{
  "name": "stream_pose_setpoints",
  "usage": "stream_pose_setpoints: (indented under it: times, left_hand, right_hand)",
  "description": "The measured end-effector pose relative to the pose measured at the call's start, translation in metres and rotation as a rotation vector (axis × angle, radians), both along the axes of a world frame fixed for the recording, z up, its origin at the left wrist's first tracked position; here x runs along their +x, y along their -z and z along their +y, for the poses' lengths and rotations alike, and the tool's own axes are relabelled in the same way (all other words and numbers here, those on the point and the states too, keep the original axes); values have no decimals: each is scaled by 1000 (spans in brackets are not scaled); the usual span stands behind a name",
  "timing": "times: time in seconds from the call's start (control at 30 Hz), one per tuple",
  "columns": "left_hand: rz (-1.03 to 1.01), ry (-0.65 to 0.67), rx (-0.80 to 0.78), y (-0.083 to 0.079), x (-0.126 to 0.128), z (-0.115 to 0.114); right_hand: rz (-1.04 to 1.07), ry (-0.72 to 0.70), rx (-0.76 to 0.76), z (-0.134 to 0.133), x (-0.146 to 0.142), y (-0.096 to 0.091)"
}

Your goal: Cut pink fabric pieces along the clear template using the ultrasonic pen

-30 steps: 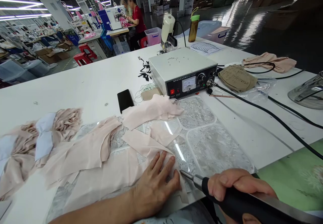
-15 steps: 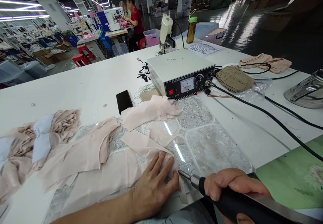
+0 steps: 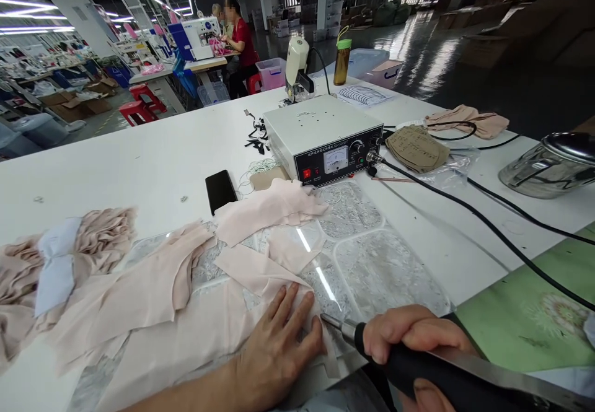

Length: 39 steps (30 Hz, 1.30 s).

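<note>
My left hand (image 3: 282, 341) lies flat, fingers spread, on a pale pink fabric piece (image 3: 255, 272) at the front of a grey marbled mat (image 3: 385, 269). My right hand (image 3: 413, 344) is wrapped round the black handle of a handheld ultrasonic welder (image 3: 395, 362). Its narrow metal tip is at the fabric edge, just right of my left thumb; whether it touches the cloth I cannot tell. More pale pink cut pieces (image 3: 139, 294) overlap on the left, and a small stack (image 3: 269, 207) lies behind.
Behind the mat stand a welder control box (image 3: 325, 133), a phone (image 3: 220, 191) and a cutting machine (image 3: 297, 68). A black cable (image 3: 465, 210) crosses the right side near brown card templates (image 3: 417, 148) and a steel-lidded jar (image 3: 548, 164). Tied fabric bundles (image 3: 100, 238) lie left. A co-worker (image 3: 242, 43) sits far off.
The whole view has shifted slightly, so things appear a little further left. Both hands and the welder tip hold nearly the same place on the fabric.
</note>
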<state>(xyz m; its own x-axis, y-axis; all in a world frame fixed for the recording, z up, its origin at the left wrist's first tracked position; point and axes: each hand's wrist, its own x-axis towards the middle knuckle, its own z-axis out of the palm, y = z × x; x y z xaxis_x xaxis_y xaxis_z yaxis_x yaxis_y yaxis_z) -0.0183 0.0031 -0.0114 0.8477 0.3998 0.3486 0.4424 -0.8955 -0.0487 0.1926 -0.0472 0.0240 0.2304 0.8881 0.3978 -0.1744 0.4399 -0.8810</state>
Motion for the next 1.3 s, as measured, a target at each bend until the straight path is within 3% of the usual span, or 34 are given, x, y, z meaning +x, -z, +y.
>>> stream_pose_setpoints:
  times: [0.43,0.83,1.3]
  left_hand:
    - [3,7,-10,6,-4,0]
    - [-14,-1,-15,6,-2,-1]
    - [-20,-32,-37,3,-1,0]
  right_hand:
    - [44,70,38,7,-13,3]
    - [58,14,65,14,-12,16]
    - [68,59,29,16,-11,12]
